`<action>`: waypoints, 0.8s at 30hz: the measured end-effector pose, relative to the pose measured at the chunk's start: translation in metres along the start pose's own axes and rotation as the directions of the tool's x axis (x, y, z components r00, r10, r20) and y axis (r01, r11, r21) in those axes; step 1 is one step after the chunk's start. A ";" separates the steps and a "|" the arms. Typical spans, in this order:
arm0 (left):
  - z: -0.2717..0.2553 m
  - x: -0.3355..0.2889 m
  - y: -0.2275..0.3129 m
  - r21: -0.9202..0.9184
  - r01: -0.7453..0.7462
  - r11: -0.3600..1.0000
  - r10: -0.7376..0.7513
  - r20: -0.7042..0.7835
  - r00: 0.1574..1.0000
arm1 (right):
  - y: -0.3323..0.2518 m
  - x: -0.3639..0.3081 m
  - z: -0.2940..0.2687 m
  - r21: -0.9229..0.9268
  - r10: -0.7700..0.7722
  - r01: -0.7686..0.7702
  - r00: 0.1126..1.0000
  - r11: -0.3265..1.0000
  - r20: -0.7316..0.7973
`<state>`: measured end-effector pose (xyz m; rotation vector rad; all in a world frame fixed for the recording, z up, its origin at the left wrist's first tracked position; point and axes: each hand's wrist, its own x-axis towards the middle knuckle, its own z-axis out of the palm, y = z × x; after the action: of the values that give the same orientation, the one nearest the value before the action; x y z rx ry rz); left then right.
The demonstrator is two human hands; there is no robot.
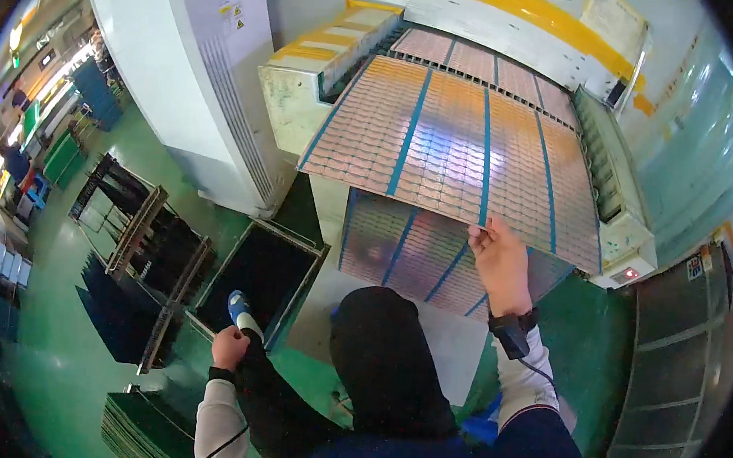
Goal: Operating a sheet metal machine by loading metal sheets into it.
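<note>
A large copper-coloured circuit panel (442,140) with blue stripes and a fine grid slopes out of the conveyor machine toward me. My right hand (500,261) grips its near edge, thumb and fingers pinched there. Below it a second, similar panel (399,249) stands tilted, partly hidden by the first. Its lower edge meets a pale board (317,311) in front of my knees. My left hand (230,347) is closed in a fist beside my leg, near my blue-and-white shoe (240,307), and no object shows in it.
More copper panels (483,64) lie on the machine's rollers behind. A tall white cabinet (172,67) stands at the left. Black racks (125,236) and a dark open-topped frame (260,264) stand on the green floor. A stack of thin boards (152,432) lies lower left; a metal rack (670,365) stands right.
</note>
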<state>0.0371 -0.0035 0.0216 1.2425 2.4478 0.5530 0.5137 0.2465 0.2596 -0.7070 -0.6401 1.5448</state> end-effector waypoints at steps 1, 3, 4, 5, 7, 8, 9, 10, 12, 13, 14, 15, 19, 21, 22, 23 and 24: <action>-0.002 -0.001 0.003 0.008 0.008 1.000 -0.008 0.003 1.000 | -0.001 0.003 -0.002 -0.004 -0.002 0.002 1.000 1.000 0.006; -0.003 0.001 0.003 0.023 0.019 1.000 -0.020 0.021 1.000 | -0.004 0.007 -0.005 -0.011 0.001 -0.001 1.000 1.000 0.005; -0.003 0.002 0.001 0.031 0.026 0.999 -0.027 0.032 0.999 | -0.004 0.010 -0.006 -0.013 0.008 -0.008 1.000 1.000 0.000; -0.004 0.002 -0.002 0.039 0.032 0.999 -0.034 0.044 0.998 | -0.004 0.012 -0.006 -0.014 0.015 -0.015 1.000 1.000 -0.004; -0.004 0.002 -0.004 0.030 0.060 0.998 -0.062 0.049 0.997 | -0.005 0.015 -0.005 -0.016 0.005 -0.005 1.000 1.000 0.004; -0.004 0.001 -0.004 0.025 0.074 0.997 -0.075 0.052 0.996 | -0.005 0.016 -0.005 -0.018 -0.001 0.001 1.000 1.000 0.008; -0.005 0.000 -0.004 0.029 0.069 0.997 -0.070 0.040 0.997 | -0.004 0.019 -0.005 -0.009 -0.002 0.002 1.000 1.000 0.016; -0.004 0.001 -0.001 0.032 0.062 0.998 -0.063 0.033 0.998 | -0.004 0.023 -0.007 -0.003 -0.006 0.006 1.000 1.000 0.021; -0.003 0.001 0.004 0.038 0.060 0.997 -0.061 0.033 0.998 | -0.005 0.027 -0.010 0.005 -0.005 0.005 1.000 1.000 0.025; -0.004 0.000 0.006 0.040 0.066 0.997 -0.068 0.038 0.997 | -0.005 0.028 -0.010 0.008 -0.001 0.001 1.000 1.000 0.028; -0.005 0.000 0.007 0.042 0.073 0.996 -0.074 0.044 0.996 | -0.006 0.029 -0.010 0.010 0.003 -0.003 1.000 1.000 0.031; -0.005 0.001 0.007 0.035 0.066 0.997 -0.067 0.041 0.997 | -0.005 0.031 -0.012 0.008 0.000 0.000 1.000 1.000 0.026; -0.007 0.000 0.007 0.022 0.068 0.997 -0.069 0.053 0.996 | -0.003 0.039 -0.014 0.007 -0.003 0.002 1.000 1.000 0.015; -0.008 0.001 0.008 0.020 0.084 0.996 -0.085 0.076 0.993 | -0.003 0.041 -0.013 0.011 -0.001 0.001 1.000 1.000 0.013; -0.008 0.001 0.009 0.015 0.093 0.996 -0.094 0.086 0.992 | -0.005 0.041 -0.010 0.013 -0.002 0.001 1.000 1.000 0.018; -0.009 0.001 0.009 0.010 0.102 0.995 -0.102 0.096 0.990 | -0.007 0.043 -0.009 0.015 -0.002 0.002 1.000 1.000 0.022; -0.006 0.002 0.007 0.021 0.066 0.998 -0.067 0.073 0.995 | -0.008 0.046 -0.010 0.014 -0.004 0.004 1.000 1.000 0.023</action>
<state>0.0379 0.0008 0.0304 1.1627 2.4280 0.4596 0.5240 0.2926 0.2553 -0.6779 -0.6475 1.5542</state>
